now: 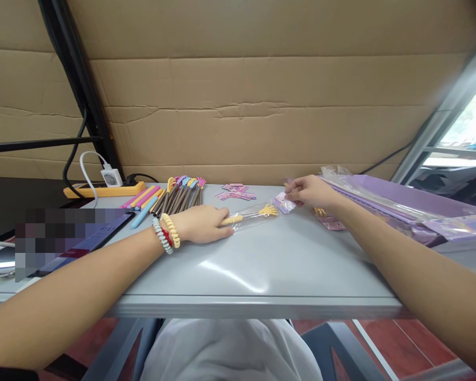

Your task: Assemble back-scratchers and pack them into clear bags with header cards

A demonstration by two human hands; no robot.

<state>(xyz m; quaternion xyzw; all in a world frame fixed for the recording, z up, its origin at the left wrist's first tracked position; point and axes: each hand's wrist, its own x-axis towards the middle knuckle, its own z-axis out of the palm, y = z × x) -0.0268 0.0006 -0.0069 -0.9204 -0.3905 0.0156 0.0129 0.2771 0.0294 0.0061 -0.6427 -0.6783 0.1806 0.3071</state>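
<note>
A yellow hand-shaped back scratcher [267, 210] lies in a clear plastic sleeve [249, 219] on the grey table. My left hand [202, 223] is closed on its handle end through the sleeve. At the hand-shaped end is a pink and purple printed card [283, 202], and my right hand [307, 191] pinches its far edge, fingertips together. Beyond my left hand lies a bundle of back scratchers [184, 198] with brown shafts and colourful heads. More printed cards [236, 192] lie at the back. Partly under my right forearm rests another packaged piece [333, 222].
Purple packaging in clear plastic [408, 196] fills the right side. Coloured handles [143, 202], a yellow power strip [130, 189] with a white charger [111, 175], and a phone [91, 241] are on the left. A cardboard wall [262, 106] stands behind the table [254, 275].
</note>
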